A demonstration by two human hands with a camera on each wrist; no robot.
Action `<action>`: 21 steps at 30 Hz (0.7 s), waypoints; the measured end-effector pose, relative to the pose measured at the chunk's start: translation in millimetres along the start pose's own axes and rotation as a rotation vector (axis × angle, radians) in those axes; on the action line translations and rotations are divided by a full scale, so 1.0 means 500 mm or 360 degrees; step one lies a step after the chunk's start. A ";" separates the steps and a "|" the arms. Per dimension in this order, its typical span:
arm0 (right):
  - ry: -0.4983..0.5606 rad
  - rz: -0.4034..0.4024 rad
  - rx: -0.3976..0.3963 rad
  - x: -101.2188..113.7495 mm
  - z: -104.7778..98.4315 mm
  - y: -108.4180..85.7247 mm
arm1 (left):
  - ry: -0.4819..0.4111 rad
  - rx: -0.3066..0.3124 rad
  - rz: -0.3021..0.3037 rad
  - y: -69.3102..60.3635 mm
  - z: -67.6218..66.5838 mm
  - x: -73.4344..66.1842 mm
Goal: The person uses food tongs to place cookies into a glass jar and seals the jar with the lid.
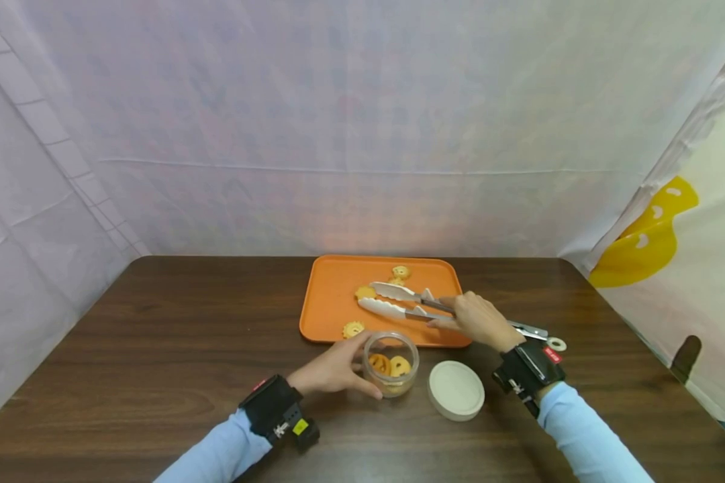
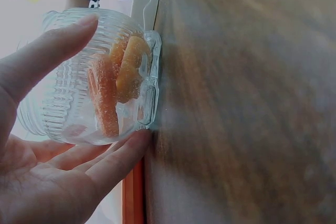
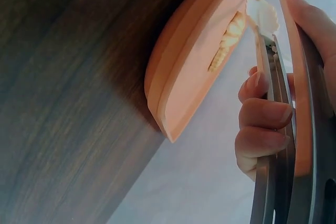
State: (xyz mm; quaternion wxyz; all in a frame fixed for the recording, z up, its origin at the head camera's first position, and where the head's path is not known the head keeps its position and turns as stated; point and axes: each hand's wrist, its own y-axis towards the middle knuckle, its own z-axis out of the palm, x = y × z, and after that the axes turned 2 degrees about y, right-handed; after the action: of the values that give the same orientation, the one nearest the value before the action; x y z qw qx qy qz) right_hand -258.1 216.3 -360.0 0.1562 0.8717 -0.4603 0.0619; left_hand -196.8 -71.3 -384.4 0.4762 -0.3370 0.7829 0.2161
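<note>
Light-blue sleeve (image 1: 223, 446) at lower left, left hand (image 1: 333, 367) grips clear ribbed jar (image 1: 394, 385), right hand (image 1: 480, 322) grips white-tipped silver tongs (image 1: 387, 308), spread, long axis aimed frame-left, golden scalloped cookie (image 1: 364, 293) at their mouth, mid-frame on orange rectangular tray (image 1: 331, 288).

Your tabletop (image 1: 157, 349): dark brown wood grain, rounded far corners. Directly on it you have an orange rectangular tray (image 1: 332, 288) near the far edge, a clear ribbed jar (image 1: 393, 385), upright, nearer you, and right of that, a round white lid (image 1: 456, 389).
</note>
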 end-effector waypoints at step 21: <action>0.0052 0.0030 -0.0001 -0.004 -0.040 -0.060 | 0.0004 0.0003 -0.0034 -0.002 0.000 -0.004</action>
State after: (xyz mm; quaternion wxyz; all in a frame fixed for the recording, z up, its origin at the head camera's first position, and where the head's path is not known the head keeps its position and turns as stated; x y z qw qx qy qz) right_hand -233.8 240.7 -348.0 0.1634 0.8661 -0.4660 0.0774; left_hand -195.4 -71.6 -382.3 0.4778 -0.3450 0.7801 0.2099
